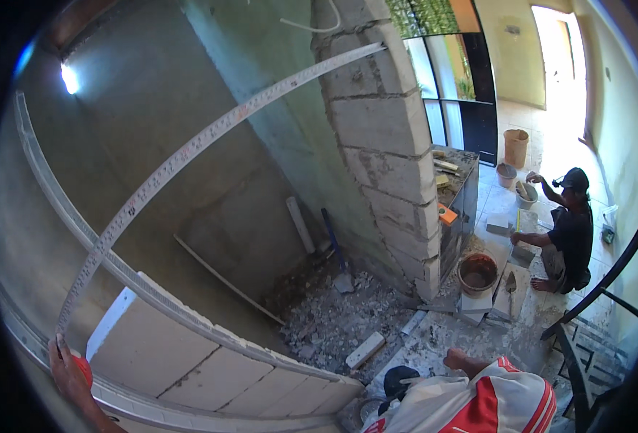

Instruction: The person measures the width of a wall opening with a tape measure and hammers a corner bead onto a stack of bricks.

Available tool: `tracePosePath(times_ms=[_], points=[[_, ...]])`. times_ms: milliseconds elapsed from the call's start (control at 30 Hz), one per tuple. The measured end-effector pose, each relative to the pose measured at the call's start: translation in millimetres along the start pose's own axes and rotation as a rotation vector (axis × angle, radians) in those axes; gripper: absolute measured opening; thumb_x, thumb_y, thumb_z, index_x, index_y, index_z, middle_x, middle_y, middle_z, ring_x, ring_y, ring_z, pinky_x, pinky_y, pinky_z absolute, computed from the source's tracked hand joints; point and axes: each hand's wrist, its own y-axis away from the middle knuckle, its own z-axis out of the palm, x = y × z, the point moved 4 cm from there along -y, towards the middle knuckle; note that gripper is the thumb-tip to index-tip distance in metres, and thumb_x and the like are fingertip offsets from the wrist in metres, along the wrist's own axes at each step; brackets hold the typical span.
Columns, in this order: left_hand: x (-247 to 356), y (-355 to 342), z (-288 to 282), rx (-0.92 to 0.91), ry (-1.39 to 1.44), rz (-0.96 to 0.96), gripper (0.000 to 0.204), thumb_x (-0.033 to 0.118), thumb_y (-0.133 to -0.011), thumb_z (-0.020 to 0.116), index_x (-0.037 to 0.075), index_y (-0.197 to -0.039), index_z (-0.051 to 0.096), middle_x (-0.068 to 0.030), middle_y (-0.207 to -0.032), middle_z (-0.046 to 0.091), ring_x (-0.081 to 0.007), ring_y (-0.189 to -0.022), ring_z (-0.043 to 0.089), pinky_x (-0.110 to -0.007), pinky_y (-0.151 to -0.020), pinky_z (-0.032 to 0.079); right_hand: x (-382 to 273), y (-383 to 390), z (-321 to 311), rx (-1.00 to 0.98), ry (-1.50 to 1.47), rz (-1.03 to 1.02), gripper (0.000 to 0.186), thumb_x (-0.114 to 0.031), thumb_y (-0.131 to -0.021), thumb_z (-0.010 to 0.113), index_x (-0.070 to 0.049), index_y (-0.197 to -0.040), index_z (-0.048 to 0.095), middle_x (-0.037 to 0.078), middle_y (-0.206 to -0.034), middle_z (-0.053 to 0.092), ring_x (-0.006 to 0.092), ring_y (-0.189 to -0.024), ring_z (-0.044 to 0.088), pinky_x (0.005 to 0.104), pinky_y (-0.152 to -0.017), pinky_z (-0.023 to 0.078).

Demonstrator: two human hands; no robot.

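Observation:
At the lower left my left hand (70, 372) grips a red tape measure (82, 369), thumb near the blade's base. The pale marked blade (203, 141) arches up and right to the upper part of a grey block pillar (380, 137). It crosses a long metal strip (55, 177) along the top of a low block wall (210, 361) beside my hand. My right hand is not visible. At the bottom, white cloth with red stripes (493, 400) lies beside a bare foot (459, 361); I cannot tell whose they are.
A co-worker (568, 238) crouches at the right among buckets (478, 274), blocks (499, 225) and a trowel (510, 289). Rubble (311, 317) and a shovel (344, 281) lie below the pillar. A dark metal frame (579, 368) stands at the lower right; a bright doorway (561, 58) is behind.

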Motion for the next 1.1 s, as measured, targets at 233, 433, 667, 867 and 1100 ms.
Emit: tracePosePath(times_ms=[233,433,667,867,1100], points=[[19,12,-18,0.144,0.041,0.031,0.045,0.042,-0.092,0.046,0.002,-0.107,0.06,-0.0205,-0.087,0.056,-0.0309,-0.08,0.053,-0.039,-0.075,0.041,36,-17,30,-0.154,0.236,-0.147,0.018,-0.022,-0.074,0.059,-0.01,-0.066,0.07,0.009,-0.068,0.067,0.0252,-0.066,0.066,0.0385,-0.063,0.053],[31,13,-20,0.159,0.007,-0.08,0.043,0.05,-0.089,0.047,0.011,-0.096,0.061,-0.0153,-0.085,0.059,-0.0344,-0.08,0.054,-0.041,-0.072,0.041,40,-12,29,-0.366,0.661,-0.426,0.019,-0.017,-0.071,0.055,-0.004,-0.065,0.067,0.019,-0.075,0.065,0.0335,-0.073,0.065,0.0415,-0.067,0.051],[41,21,-28,0.179,-0.157,-0.148,0.043,0.052,-0.089,0.044,0.014,-0.097,0.062,-0.0137,-0.087,0.061,-0.0337,-0.085,0.057,-0.043,-0.073,0.043,-12,-19,-11,-0.193,0.844,-0.773,0.018,-0.023,-0.073,0.058,-0.008,-0.063,0.061,0.009,-0.065,0.063,0.0284,-0.069,0.063,0.0427,-0.062,0.048],[44,20,-23,0.16,-0.097,-0.191,0.039,0.049,-0.09,0.045,0.015,-0.098,0.063,-0.0109,-0.085,0.063,-0.0311,-0.083,0.059,-0.041,-0.073,0.044,-69,-135,-92,0.205,0.873,-0.79,0.02,-0.033,-0.067,0.064,-0.017,-0.078,0.069,0.008,-0.074,0.063,0.0278,-0.075,0.06,0.0413,-0.071,0.04],[42,21,-24,0.176,-0.106,-0.192,0.039,0.049,-0.09,0.044,0.014,-0.094,0.062,-0.0101,-0.08,0.063,-0.0308,-0.082,0.059,-0.043,-0.073,0.044,-358,-89,-392,0.092,-1.263,-0.647,0.026,-0.033,-0.085,0.055,-0.007,-0.087,0.056,0.006,-0.075,0.058,0.0187,-0.066,0.06,0.0324,-0.052,0.047]])
